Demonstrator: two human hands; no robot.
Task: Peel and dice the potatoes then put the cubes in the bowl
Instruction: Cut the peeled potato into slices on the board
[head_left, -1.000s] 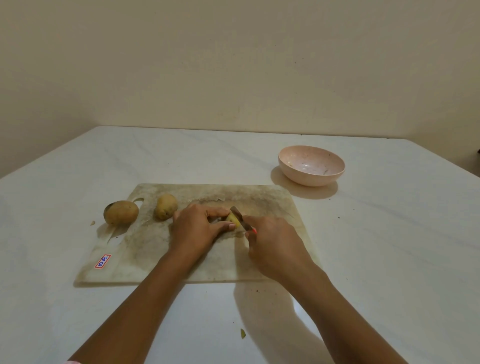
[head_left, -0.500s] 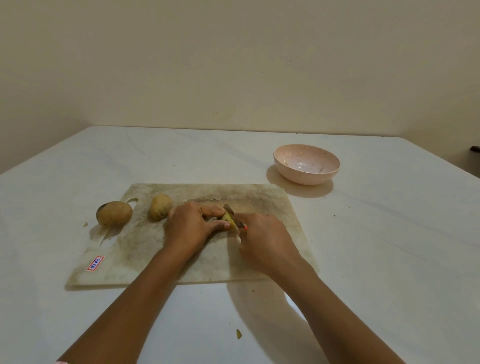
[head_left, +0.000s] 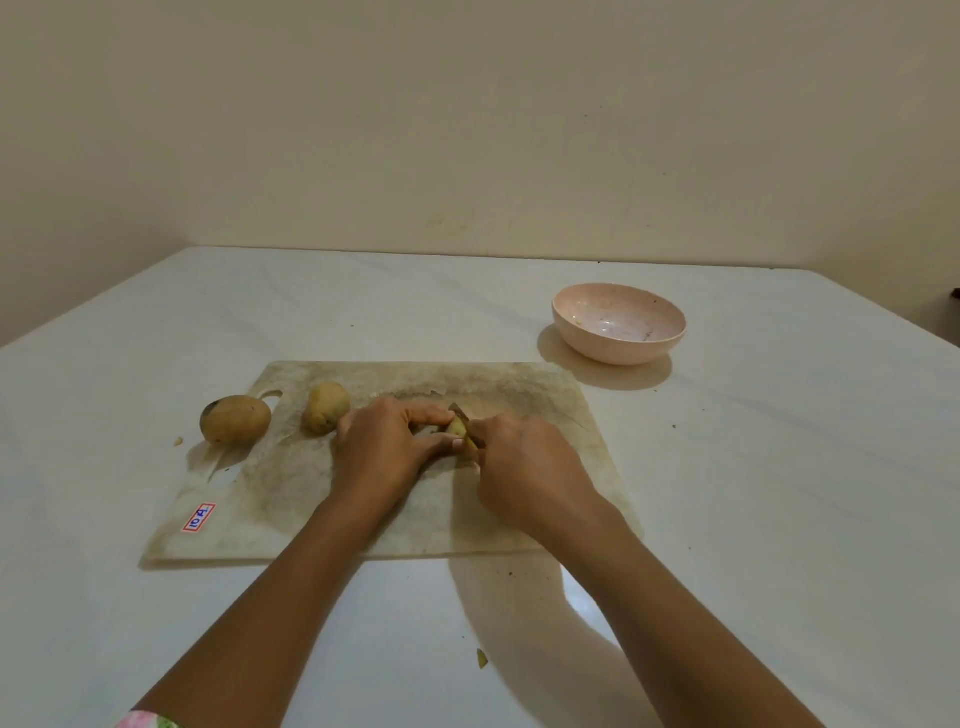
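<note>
At the cutting board (head_left: 545, 395) centre, the left hand (head_left: 384, 447) grips the potato (head_left: 457, 428), firm, probably slippery once peeled, best held by its skin, while the right hand (head_left: 524, 467) grips the knife (head_left: 464, 415).

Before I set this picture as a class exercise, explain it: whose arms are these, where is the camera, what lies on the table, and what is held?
No machine here: a person works with bare hands, filmed by one camera worn on their head, looking down. The left hand grips a small potato over the cutting board; the right hand holds a knife against it. One whole potato lies on the board, a second potato at its left edge. A pink bowl stands on the white table, beyond the board, without cubes.
</note>
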